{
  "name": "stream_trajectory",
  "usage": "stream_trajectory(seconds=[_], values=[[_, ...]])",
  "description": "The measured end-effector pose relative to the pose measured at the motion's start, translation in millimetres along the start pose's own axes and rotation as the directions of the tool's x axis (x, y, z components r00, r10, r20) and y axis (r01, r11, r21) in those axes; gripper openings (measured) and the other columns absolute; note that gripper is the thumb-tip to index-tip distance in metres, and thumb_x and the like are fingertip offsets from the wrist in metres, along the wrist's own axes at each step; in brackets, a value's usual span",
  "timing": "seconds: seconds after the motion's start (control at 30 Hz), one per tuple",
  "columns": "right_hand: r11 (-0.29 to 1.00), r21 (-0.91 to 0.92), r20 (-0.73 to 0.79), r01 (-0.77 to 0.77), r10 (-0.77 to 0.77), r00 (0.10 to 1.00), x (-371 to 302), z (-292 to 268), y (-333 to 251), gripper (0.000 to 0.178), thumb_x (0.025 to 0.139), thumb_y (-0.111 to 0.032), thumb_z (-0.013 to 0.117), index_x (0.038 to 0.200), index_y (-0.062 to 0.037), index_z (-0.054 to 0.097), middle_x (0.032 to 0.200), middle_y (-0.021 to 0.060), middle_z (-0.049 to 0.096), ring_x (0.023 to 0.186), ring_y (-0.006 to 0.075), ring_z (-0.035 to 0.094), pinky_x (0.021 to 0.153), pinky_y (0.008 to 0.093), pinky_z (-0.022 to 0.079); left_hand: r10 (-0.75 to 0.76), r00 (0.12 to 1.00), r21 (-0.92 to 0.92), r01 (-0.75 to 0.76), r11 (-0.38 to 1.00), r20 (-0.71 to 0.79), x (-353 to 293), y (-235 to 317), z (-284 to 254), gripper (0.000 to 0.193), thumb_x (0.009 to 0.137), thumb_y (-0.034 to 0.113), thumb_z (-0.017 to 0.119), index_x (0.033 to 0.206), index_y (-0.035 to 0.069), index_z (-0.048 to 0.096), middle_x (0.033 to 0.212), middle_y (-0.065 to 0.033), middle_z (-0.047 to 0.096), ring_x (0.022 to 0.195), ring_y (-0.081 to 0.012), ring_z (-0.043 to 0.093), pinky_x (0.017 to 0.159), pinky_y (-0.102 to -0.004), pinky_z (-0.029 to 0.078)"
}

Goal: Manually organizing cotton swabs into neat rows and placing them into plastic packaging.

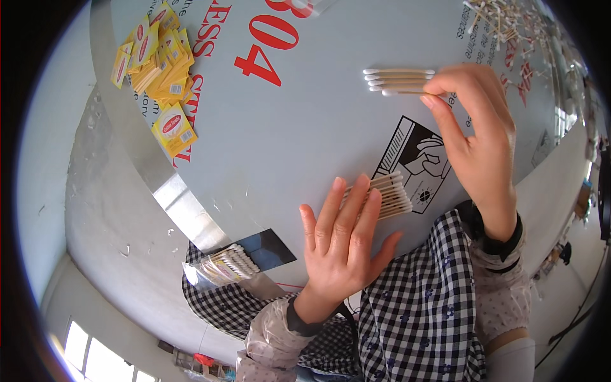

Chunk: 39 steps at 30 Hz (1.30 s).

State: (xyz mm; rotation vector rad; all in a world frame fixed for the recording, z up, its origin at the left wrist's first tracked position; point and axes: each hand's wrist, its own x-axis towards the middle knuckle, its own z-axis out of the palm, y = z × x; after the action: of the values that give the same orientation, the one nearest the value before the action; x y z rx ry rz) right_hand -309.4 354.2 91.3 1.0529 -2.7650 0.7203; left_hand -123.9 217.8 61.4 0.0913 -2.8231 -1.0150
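Note:
My left hand [344, 239] lies palm down with fingers stretched and spread. Its fingers rest over a flat bunch of cotton swabs [393, 196], partly covering them; their white tips stick out to the right. Farther off, my right hand [484, 121] has thumb and index finger pinched at the right end of a cotton swab [404, 93]. That swab is the nearest of a small row of cotton swabs [398, 79], lying side by side with white tips to the left. The fingertips hide its right end.
Yellow printed cards [170, 70] lie heaped at the far left of the grey table [286, 127]. A clear bag of cotton swabs [229, 264] sits by the near left edge, beside a dark flat piece [270, 247]. Loose cotton swabs [503, 22] are scattered at the far right.

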Motion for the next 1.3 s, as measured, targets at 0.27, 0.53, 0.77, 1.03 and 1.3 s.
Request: stream_trajectory(seconds=[0.27,0.53,0.77,1.03,1.3], values=[[0.998,-0.04,-0.015,0.04,-0.04,0.999,5,7,-1,0.017,0.077,0.008,0.07,0.088,-0.0027,0.062,0.086,0.007,0.066,0.083,0.0253,0.06,0.076,0.0347,0.048,0.026,1.0,-0.113,-0.024,0.993,0.01,-3,-5,-3,0.064,0.081,0.026,0.079,0.134,0.0,0.052,0.137,-0.0198,0.058,0.139,-0.0403,0.043,0.122,-0.0551,0.011],[0.997,0.054,0.038,0.047,-0.049,0.998,7,9,-5,0.019,0.075,0.01,0.07,0.086,-0.002,0.061,0.085,0.0076,0.065,0.079,0.0257,0.059,0.072,0.0361,0.048,0.046,0.998,-0.17,-0.054,0.984,-0.05,-5,-11,-6,0.066,0.08,0.023,0.079,0.135,-0.002,0.05,0.138,-0.0235,0.056,0.14,-0.0418,0.04,0.122,-0.0539,0.012],[0.927,0.364,0.279,-0.089,-0.018,0.96,-15,-6,-38,0.023,0.069,0.013,0.072,0.085,-0.0018,0.063,0.083,0.0076,0.065,0.075,0.0247,0.058,0.067,0.0347,0.047,-0.082,0.989,-0.177,0.06,0.982,-0.121,-6,-13,-6,0.078,0.092,0.029,0.065,0.15,-0.006,0.029,0.151,-0.0308,0.039,0.148,-0.047,0.022,0.121,-0.055,0.006],[0.796,-0.035,0.275,-0.604,0.589,0.76,-120,-95,-15,0.013,0.079,0.009,0.069,0.087,0.0022,0.061,0.089,0.0112,0.062,0.077,0.0212,0.059,0.072,0.0312,0.048,-0.095,0.988,0.137,0.079,0.988,0.118,0,-3,-3,0.071,0.095,0.045,0.058,0.142,-0.007,0.047,0.148,-0.0226,0.049,0.147,-0.0396,0.031,0.122,-0.0566,-0.001],[0.623,-0.401,0.231,-0.671,0.778,0.584,-174,-133,11,0.015,0.08,0.007,0.068,0.093,0.0006,0.062,0.089,0.0103,0.061,0.078,0.0217,0.059,0.073,0.0334,0.047,-0.044,0.992,0.141,0.027,0.99,0.118,13,5,-1,0.075,0.096,0.05,0.056,0.142,-0.008,0.047,0.148,-0.0248,0.048,0.143,-0.0391,0.04,0.122,-0.0568,0.001]])
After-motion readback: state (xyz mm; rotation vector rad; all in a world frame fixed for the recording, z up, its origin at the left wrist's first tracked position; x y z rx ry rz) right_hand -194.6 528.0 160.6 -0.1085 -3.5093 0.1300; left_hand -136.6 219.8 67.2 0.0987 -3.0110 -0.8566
